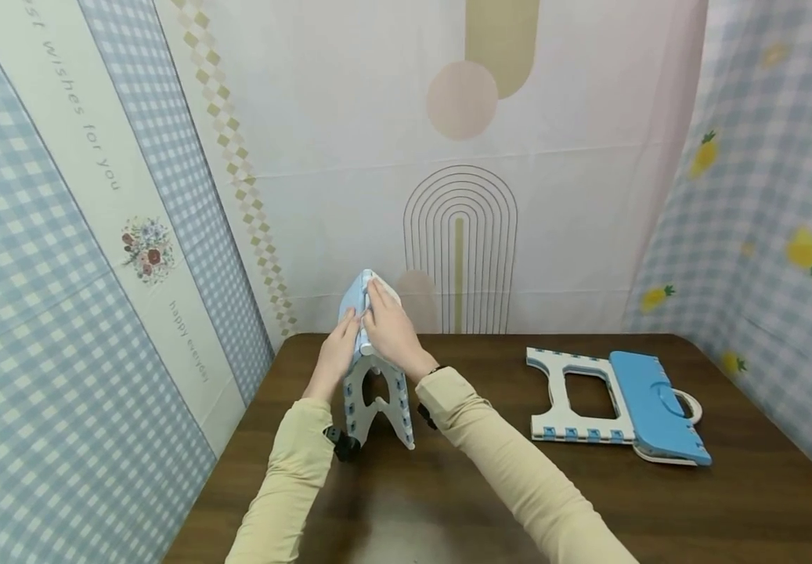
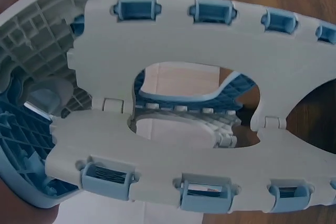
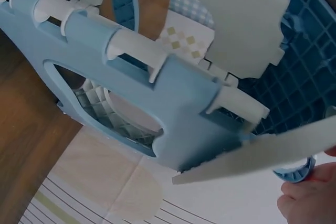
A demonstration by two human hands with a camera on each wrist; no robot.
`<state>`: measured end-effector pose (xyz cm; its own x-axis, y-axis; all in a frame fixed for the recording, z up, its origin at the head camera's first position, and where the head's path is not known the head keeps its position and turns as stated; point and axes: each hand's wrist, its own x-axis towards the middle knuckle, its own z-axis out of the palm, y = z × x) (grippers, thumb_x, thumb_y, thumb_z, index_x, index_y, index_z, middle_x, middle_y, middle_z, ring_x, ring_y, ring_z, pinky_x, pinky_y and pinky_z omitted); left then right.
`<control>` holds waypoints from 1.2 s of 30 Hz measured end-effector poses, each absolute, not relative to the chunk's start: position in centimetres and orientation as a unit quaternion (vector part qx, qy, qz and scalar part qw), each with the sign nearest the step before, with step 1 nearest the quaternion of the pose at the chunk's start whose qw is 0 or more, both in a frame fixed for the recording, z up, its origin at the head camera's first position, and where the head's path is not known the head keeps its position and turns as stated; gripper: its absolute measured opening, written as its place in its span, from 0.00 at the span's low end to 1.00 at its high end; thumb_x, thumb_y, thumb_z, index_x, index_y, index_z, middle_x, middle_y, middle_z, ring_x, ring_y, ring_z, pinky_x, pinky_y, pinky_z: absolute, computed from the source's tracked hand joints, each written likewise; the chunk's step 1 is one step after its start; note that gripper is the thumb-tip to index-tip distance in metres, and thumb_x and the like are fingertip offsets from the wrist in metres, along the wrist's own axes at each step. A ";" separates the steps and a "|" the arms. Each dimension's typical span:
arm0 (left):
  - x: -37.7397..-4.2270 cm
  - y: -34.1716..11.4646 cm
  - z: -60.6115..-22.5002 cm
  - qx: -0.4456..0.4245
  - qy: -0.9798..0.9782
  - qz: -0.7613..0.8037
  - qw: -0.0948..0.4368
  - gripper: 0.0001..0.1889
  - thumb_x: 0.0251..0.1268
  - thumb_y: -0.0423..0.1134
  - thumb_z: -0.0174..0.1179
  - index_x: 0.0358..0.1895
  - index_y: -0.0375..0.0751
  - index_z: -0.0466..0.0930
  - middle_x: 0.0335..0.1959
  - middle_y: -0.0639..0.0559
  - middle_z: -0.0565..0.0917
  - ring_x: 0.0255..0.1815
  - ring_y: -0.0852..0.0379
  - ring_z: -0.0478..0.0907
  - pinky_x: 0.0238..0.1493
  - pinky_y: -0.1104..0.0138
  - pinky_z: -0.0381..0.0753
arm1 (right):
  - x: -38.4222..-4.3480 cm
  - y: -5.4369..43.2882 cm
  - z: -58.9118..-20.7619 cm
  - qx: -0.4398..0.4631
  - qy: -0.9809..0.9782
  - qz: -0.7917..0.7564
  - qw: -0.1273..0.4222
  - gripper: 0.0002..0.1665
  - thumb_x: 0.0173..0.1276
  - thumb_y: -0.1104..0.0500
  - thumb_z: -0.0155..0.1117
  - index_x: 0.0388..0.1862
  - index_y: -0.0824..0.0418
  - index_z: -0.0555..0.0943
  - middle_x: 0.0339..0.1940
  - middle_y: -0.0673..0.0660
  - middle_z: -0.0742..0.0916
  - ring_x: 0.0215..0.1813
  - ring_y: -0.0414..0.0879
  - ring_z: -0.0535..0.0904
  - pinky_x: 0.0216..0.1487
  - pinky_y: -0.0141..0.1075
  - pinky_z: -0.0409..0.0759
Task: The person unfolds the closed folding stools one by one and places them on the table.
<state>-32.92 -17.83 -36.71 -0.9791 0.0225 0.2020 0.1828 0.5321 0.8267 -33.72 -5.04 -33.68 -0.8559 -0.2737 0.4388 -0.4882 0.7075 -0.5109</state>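
A blue-and-white folding step stool stands on the table, partly folded, its two top panels tilted up into a peak. My left hand lies along the left top panel, fingers extended. On the right panel my right hand presses with straight fingers. The left wrist view shows the stool's white end panel, bent at its hinges around an oval opening. In the right wrist view, a blue side panel crosses the frame, and fingertips touch near the top's handle edge.
To the right, a second folding stool lies on the dark wooden table, its white leg frame pointing left and a white handle loop on its right side. Patterned cloth hangs behind the table and at both sides.
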 end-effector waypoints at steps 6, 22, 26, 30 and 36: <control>-32.7 -17.6 -36.9 -0.060 -0.863 -0.493 0.095 0.31 0.77 0.56 0.34 0.76 0.46 0.56 0.78 0.50 0.57 0.79 0.48 0.52 0.80 0.53 0.50 | -33.5 -4.9 -34.0 0.196 -0.910 0.309 0.196 0.33 0.74 0.60 0.40 0.77 0.67 0.54 0.78 0.62 0.62 0.79 0.55 0.56 0.80 0.46 0.52; -31.9 -17.3 -36.8 -0.065 -0.882 -0.455 0.097 0.30 0.77 0.55 0.34 0.76 0.46 0.56 0.78 0.49 0.56 0.80 0.47 0.51 0.80 0.53 0.49 | -33.0 -4.2 -34.2 0.196 -0.920 0.292 0.174 0.34 0.74 0.60 0.41 0.76 0.69 0.55 0.78 0.64 0.61 0.79 0.56 0.56 0.80 0.49 0.52; -31.4 -17.1 -37.0 -0.077 -0.889 -0.443 0.091 0.31 0.77 0.55 0.34 0.76 0.45 0.55 0.79 0.48 0.55 0.80 0.47 0.50 0.79 0.51 0.49 | -32.1 -3.9 -34.3 0.186 -0.924 0.290 0.169 0.33 0.75 0.58 0.42 0.76 0.70 0.55 0.78 0.65 0.61 0.79 0.57 0.56 0.80 0.49 0.53; -31.0 -16.8 -36.9 -0.086 -0.897 -0.425 0.091 0.31 0.77 0.56 0.35 0.76 0.45 0.55 0.78 0.47 0.55 0.80 0.47 0.50 0.79 0.49 0.49 | -31.5 -3.5 -34.5 0.172 -0.925 0.295 0.164 0.33 0.76 0.56 0.41 0.75 0.70 0.55 0.78 0.66 0.61 0.79 0.57 0.56 0.80 0.48 0.53; -30.9 -15.9 -36.2 -0.101 -0.915 -0.377 0.101 0.31 0.77 0.56 0.35 0.75 0.43 0.57 0.78 0.46 0.57 0.79 0.45 0.52 0.78 0.47 0.51 | -30.7 -2.6 -34.3 0.145 -0.928 0.303 0.162 0.34 0.76 0.55 0.39 0.76 0.70 0.55 0.78 0.65 0.60 0.79 0.56 0.55 0.80 0.46 0.52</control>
